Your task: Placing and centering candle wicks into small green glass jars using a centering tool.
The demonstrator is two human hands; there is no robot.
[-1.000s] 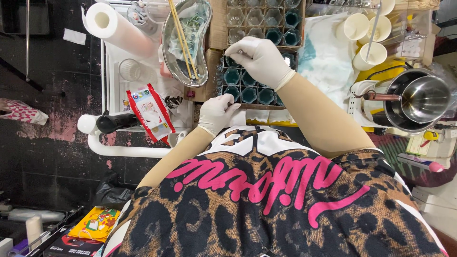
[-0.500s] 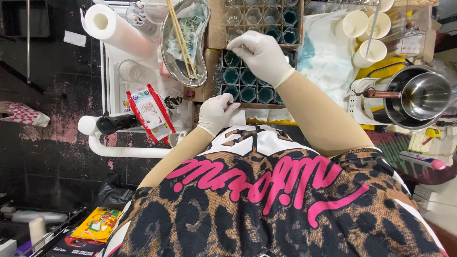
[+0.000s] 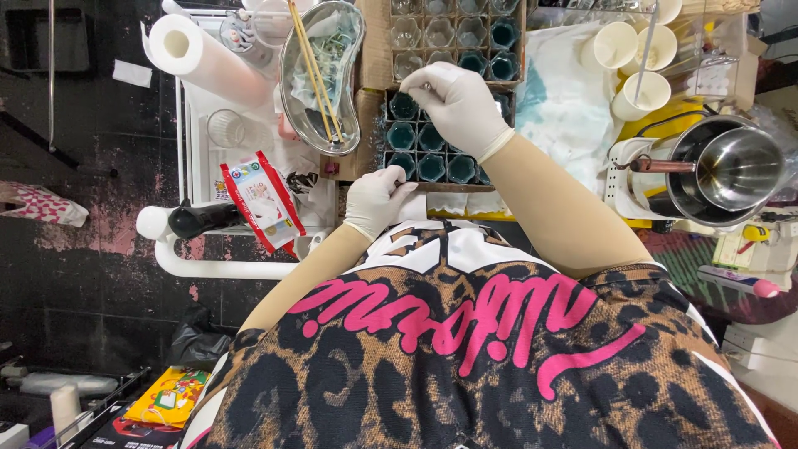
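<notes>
Your right hand [image 3: 455,104]: gloved, fingertips pinched, contents unclear, above divided box of small glass jars [image 3: 432,125]; your left hand [image 3: 376,199]: loosely curled, bracing box's near edge, likely steadying it

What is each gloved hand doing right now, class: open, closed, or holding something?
Left hand: curled at the near edge of the tray of jars; what it holds cannot be told.
Right hand: fingertips pinched over the jars; contents unclear.
</notes>
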